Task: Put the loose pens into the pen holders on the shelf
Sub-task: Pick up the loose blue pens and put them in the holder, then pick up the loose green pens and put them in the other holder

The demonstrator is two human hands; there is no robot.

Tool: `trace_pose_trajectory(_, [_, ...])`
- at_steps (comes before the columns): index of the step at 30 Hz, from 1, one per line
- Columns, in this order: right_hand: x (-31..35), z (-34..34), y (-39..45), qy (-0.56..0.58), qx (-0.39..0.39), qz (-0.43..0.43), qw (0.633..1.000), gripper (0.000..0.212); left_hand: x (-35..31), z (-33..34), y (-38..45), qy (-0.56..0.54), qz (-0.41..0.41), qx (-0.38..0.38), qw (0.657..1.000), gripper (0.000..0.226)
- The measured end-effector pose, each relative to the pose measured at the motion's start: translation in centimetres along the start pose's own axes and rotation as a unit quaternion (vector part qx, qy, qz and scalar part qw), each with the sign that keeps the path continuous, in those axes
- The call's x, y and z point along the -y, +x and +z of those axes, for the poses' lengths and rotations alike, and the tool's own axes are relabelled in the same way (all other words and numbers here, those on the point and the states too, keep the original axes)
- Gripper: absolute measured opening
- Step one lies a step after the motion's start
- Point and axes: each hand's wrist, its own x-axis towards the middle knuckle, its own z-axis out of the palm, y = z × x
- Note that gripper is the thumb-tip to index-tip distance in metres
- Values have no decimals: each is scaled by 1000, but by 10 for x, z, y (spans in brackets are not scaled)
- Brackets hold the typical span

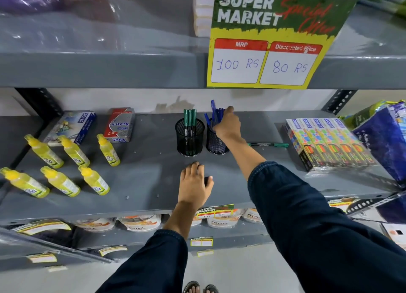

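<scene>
A person in dark blue sleeves reaches into a grey metal shelf (142,178) at the centre of the frame. The right hand (227,126) is closed around a bunch of blue pens (216,115), held over the mouth of the right-hand black mesh pen holder (216,144), with the pens' lower ends inside it. Just to its left stands a second mesh pen holder (189,139) with several green pens (190,118) upright in it; the two holders sit just beside each other.

The left hand (195,185) lies palm down on the shelf in the lower centre, fingers loosely curled over a small dark object at its thumb side; whether it grips anything cannot be told.

One green pen (269,144) lies flat on the shelf right of centre, between the right forearm and a row of colourful boxes (329,143) at the right of the frame.

Six yellow bottles (63,167) lie at the left, with a red box (119,124) and a blue-and-white box (72,126) behind them. A "Super Market" price sign (272,38) reading 100 Rs and 80 Rs hangs from the shelf above, upper right.
</scene>
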Motion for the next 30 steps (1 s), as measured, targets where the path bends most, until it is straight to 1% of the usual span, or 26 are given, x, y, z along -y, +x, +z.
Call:
trace_pose_trajectory(3, [5,-1,3,-23,13,20,999,57,0,0,0,-21,-6,-4,1000,37])
trace_pose_trajectory(5, [6,-5,3,-15,4,27,1000,57,0,0,0,-22,-1,-4,1000,35])
trace_pose_trajectory(7, [6,-13,3,17,-14,31,999,54,0,0,0,-19,-1,-1,1000,35])
trace_pose_trajectory(9, [3,-21,4,65,-49,35,996,49,1,2,0,-8,3,-5,1000,36])
trace_pose_trajectory(11, [-6,-31,4,106,-107,42,988,41,1,1,0,4,7,2,1000,41])
trace_pose_trajectory(12, [-12,-36,2,110,-133,46,984,37,1,1,0,7,8,3,1000,45])
trace_pose_trajectory(14, [-30,-42,-2,70,-156,60,983,30,2,2,0,2,8,-2,1000,48])
trace_pose_trajectory(16, [-53,-45,-9,3,-141,88,986,26,3,3,1,-5,8,1,1000,43])
trace_pose_trajectory(17, [-63,-45,-13,-23,-121,109,986,26,4,4,2,-5,11,7,1000,41])
trace_pose_trajectory(19, [-82,-46,-24,-72,-62,138,986,26,4,5,3,1,11,14,1000,40])
trace_pose_trajectory(22, [-102,-45,-39,-145,20,144,979,27,2,6,3,17,4,14,1000,42])
trace_pose_trajectory(24, [-109,-43,-46,-196,37,130,971,30,1,6,3,19,3,11,1000,42])
trace_pose_trajectory(27, [-113,-40,-50,-247,36,103,963,37,1,5,3,20,1,13,1000,43])
trace_pose_trajectory(30, [-116,-38,-55,-284,45,86,954,30,2,4,1,14,4,13,1000,42])
